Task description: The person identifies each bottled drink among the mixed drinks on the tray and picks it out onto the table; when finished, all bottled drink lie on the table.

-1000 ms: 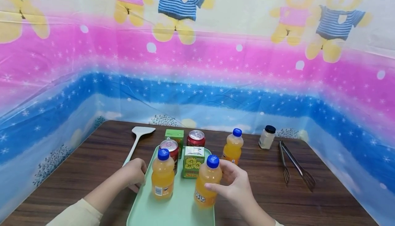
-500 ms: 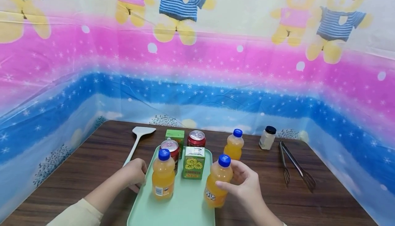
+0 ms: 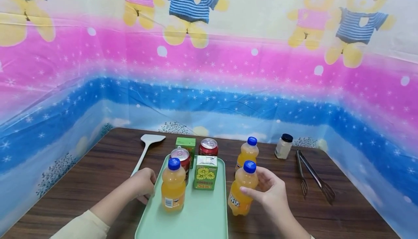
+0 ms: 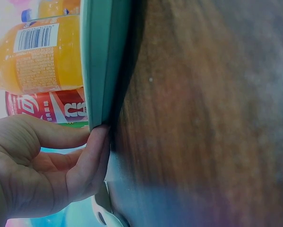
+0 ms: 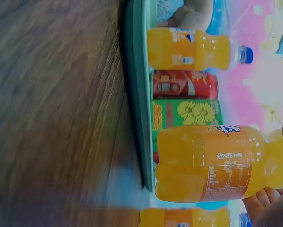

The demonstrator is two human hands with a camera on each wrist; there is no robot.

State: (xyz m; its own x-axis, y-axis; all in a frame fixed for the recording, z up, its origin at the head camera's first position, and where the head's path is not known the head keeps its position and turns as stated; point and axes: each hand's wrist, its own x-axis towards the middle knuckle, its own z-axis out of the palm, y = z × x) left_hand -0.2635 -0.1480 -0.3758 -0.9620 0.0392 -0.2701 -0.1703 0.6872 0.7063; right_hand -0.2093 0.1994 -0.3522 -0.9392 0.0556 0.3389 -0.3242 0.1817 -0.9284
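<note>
My right hand (image 3: pixel 272 192) grips an orange soda bottle (image 3: pixel 242 192) with a blue cap, thumb on the near side. This bottle is beyond the right rim of the pale green tray (image 3: pixel 196 221), raised above the table in the right wrist view. My left hand (image 4: pixel 51 161) pinches the tray's left rim between thumb and fingers. On the tray stand another orange soda bottle (image 3: pixel 173 188), a red soda can (image 3: pixel 186 157) and a green drink carton (image 3: pixel 205 173) with yellow flowers. A second green carton (image 3: pixel 191 143) and another red can (image 3: pixel 209 146) stand behind them.
A third orange soda bottle (image 3: pixel 246 152) stands right of the tray on the dark wooden table (image 3: pixel 94 184). Farther right are a jar (image 3: pixel 283 147) with a black lid and metal tongs (image 3: pixel 310 173). A white spatula (image 3: pixel 145 150) lies at the left.
My right hand has carried its orange soda bottle rightward, from over the tray to beyond its right rim. The left hand has stayed on the tray's rim.
</note>
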